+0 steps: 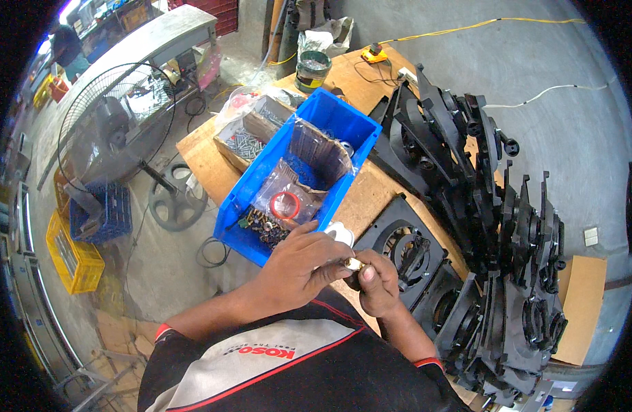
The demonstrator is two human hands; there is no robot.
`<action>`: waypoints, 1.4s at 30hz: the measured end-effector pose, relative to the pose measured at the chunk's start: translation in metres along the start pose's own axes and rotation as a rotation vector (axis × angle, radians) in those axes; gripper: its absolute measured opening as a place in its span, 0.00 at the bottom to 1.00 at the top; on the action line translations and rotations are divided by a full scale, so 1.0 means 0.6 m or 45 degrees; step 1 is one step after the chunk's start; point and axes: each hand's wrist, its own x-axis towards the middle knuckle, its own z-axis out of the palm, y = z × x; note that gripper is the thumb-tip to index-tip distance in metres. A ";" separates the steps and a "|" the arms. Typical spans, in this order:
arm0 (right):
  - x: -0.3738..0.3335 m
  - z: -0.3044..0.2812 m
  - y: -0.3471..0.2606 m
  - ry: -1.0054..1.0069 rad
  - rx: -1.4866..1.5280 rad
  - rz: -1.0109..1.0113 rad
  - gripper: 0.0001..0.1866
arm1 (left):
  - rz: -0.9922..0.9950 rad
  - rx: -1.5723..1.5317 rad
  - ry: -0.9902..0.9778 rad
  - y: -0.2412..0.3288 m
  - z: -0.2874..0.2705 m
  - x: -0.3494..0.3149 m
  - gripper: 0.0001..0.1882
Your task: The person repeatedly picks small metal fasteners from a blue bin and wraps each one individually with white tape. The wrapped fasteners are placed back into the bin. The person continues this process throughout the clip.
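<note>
In front of my chest, my left hand (295, 266) and my right hand (379, 283) meet around a small brass-coloured fitting (354, 264). Thumb and fingers of the left pinch its near end; the right hand's curled fingers hide the rest. Just beyond my fingers shows a white rounded thing (339, 233), its kind unclear. Past my left hand stands a blue plastic bin (235, 209), with cardboard pieces (319, 152), a clear plastic bag (283, 184), a red ring (284, 204) and many small brass-coloured parts (262, 228) inside.
A cardboard box of screws (244, 145) and a dark green tub (312, 71) stand behind the bin on the wooden table (372, 191). Stacked black plastic fan shrouds (460, 172) crowd the right side. At left are a pedestal fan (117, 130) and a yellow crate (74, 253).
</note>
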 end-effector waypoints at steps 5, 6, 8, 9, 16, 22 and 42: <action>0.008 -0.003 -0.014 -0.073 0.369 0.264 0.27 | -0.044 -0.008 -0.018 -0.002 0.004 0.000 0.12; 0.009 -0.003 -0.015 -0.085 0.400 0.300 0.27 | -0.036 0.014 -0.016 -0.003 0.004 0.000 0.12; 0.011 -0.004 -0.018 -0.112 0.451 0.348 0.27 | -0.031 0.041 -0.011 -0.005 0.004 -0.001 0.11; 0.012 -0.003 -0.020 -0.128 0.471 0.359 0.27 | -0.033 0.047 -0.007 -0.006 0.004 -0.001 0.11; 0.015 -0.009 -0.012 -0.211 0.747 0.538 0.27 | 0.079 0.173 0.068 -0.016 0.004 -0.003 0.11; 0.014 -0.016 0.006 -0.397 1.133 0.674 0.28 | 0.089 0.182 0.010 -0.013 -0.006 0.004 0.11; 0.008 0.014 0.002 0.095 0.093 0.008 0.22 | 0.060 0.127 0.088 -0.010 0.003 -0.008 0.13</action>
